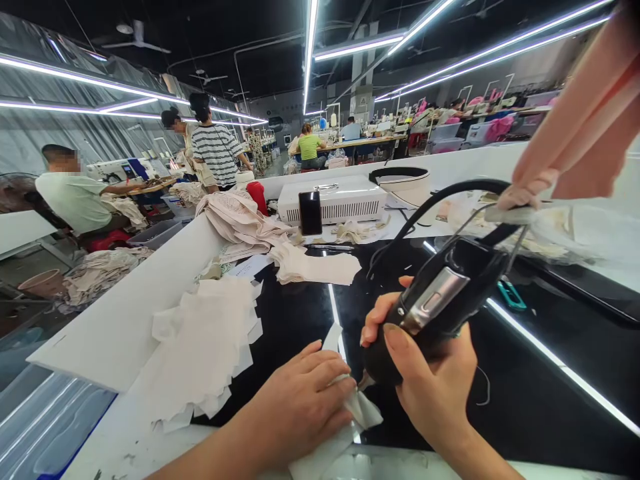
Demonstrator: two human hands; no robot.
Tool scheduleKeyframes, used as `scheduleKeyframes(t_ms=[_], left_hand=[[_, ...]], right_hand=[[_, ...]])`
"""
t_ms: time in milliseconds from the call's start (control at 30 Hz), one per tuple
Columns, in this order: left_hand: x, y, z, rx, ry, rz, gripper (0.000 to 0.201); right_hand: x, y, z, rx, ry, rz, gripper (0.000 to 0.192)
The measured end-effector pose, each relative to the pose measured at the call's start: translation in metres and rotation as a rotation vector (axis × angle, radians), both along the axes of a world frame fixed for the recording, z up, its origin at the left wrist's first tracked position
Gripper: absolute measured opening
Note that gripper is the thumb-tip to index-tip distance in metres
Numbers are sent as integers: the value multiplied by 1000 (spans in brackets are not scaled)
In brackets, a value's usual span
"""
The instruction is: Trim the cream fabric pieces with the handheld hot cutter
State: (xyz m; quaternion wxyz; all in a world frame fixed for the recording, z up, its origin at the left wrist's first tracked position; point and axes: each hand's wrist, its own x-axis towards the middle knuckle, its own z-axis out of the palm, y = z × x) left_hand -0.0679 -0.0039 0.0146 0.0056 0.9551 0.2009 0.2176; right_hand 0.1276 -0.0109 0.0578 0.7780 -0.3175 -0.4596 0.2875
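Garment factory floor, sewing/cutting shop. Long rows of workbenches (370, 141) with seated workers (75, 193) at sewing stations, more standing in the aisle (216, 152). Continuous LED strip lighting (310, 47) overhead, black open ceiling with fans (137, 39), plastic sheeting on left wall. Stacks of cut beige fabric pieces (200, 347) and piled garments (240, 220) on a glossy black table (540, 393) with white edging. White benchtop machine (345, 199) at table's far end. Pink garments (500, 123) on far benches.
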Motion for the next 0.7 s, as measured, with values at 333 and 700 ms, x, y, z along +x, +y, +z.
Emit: scheduleKeyframes(t_ms=[333,700], left_hand=[[-8,10,5,-108,18,-49,23],[-14,10,1,-120,-26,-47,20]], right_hand=[[2,-3,0,5,6,8,22],[3,-1,-1,-8,49,36,38]])
